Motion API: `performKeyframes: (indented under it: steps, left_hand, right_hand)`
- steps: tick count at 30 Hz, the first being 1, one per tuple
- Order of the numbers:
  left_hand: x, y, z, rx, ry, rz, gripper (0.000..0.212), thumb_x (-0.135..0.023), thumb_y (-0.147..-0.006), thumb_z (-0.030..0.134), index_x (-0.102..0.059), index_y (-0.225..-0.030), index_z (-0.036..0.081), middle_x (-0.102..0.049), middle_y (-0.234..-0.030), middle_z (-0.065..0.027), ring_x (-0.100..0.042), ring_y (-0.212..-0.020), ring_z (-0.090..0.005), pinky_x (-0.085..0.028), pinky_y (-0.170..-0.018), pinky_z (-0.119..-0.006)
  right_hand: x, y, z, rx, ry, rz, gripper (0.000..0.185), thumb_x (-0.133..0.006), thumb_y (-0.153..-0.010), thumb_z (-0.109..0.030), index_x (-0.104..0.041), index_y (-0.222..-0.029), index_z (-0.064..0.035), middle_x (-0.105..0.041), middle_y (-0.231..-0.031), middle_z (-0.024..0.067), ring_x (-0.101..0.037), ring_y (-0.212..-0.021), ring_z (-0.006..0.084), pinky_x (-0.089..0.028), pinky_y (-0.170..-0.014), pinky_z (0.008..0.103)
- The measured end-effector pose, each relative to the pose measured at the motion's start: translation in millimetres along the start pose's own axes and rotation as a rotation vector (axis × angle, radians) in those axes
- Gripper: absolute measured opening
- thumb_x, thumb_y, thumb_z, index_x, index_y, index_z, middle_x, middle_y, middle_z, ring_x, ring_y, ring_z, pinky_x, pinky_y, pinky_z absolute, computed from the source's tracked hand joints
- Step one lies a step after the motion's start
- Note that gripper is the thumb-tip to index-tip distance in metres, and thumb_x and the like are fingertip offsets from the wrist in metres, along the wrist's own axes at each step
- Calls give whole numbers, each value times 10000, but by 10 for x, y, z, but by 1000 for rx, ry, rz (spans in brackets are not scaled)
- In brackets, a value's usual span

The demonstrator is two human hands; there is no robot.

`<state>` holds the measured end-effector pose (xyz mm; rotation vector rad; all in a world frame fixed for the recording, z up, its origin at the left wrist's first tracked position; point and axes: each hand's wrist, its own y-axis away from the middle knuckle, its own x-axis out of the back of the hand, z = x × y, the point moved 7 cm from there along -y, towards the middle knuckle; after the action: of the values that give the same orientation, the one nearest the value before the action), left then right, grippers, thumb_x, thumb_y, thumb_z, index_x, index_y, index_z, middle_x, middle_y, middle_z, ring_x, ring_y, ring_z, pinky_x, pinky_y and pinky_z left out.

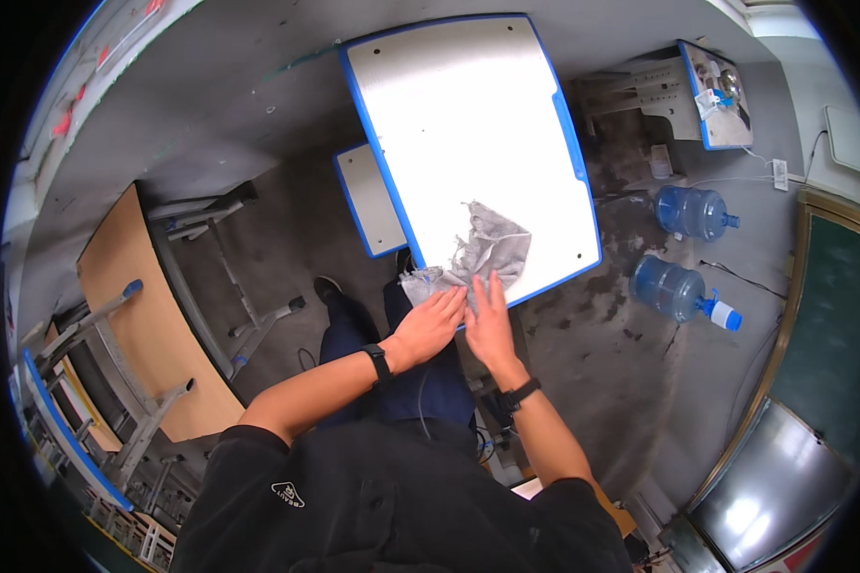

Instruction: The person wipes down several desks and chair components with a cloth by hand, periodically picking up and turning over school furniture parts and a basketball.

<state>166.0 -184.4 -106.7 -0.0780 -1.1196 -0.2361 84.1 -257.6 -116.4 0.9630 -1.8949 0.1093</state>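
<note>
A crumpled grey cloth (498, 243) with frayed edges lies on the near end of a white, blue-edged desktop (466, 129). Part of it hangs over the near left corner. My left hand (433, 326) rests over the lower part of the cloth, its fingers close together and pointing to the right. Beside it, my right hand (489, 322) lays its extended fingers on the cloth, some of them apart. The two hands nearly meet at the desk's near edge. Whether the left fingers pinch any fabric is hidden. Each wrist wears a black band.
A smaller blue-edged panel (373, 200) sits left of the desk. Two blue water jugs (688, 213) (666, 288) lie on the floor to the right, one with a pump. A wooden desktop (158, 315) with metal legs is tipped over at left. A green chalkboard (824, 329) is at right.
</note>
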Motion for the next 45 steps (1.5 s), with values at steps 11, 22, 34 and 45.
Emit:
performKeyframes:
  steps: [11,22,34,45]
  left_hand:
    - [341,-557,-1281,361,67,28,679,-644,-872,313,-427,-1365,-100,-373,-1469,-271,-369,-1374,-370,-285,-1160,-423]
    - [588,-1743,-2118,368,233,79,647,-619,-921,292,-370,-1440,-2,-288,-1509,-274,-302,-1395,-434,-281,-1162,-438]
    - [-356,-1702,84,80,183,-137,657,-608,-907,321,-385,-1442,11,-300,-1548,-203,-310,-1421,-360,-267,-1163,-452]
    - [-193,-25,45,152,254,-71,272,-582,-824,101,-598,-1075,-3,-559,-1185,-130,-552,-1077,-280,-524,-900,-379]
  right_hand:
    - [-48,-1952,-563,623,203,-89,557,-525,-905,-116,-421,-1445,-31,-328,-1512,274,-258,-1436,430,-241,-1185,448]
    - [512,-3336,-239,270,232,-160,579,-463,-986,-338,-314,-1532,-219,-138,-1606,227,-171,-1480,388,-229,-1193,410]
    - [895,-979,1329,102,119,-30,677,-573,-907,-119,-270,-1502,-3,-145,-1567,316,-160,-1453,482,-237,-1176,490]
    - [-79,-101,23,377,57,-411,689,-578,-837,-77,-308,-1448,95,-155,-1558,324,-168,-1451,479,-262,-1177,467]
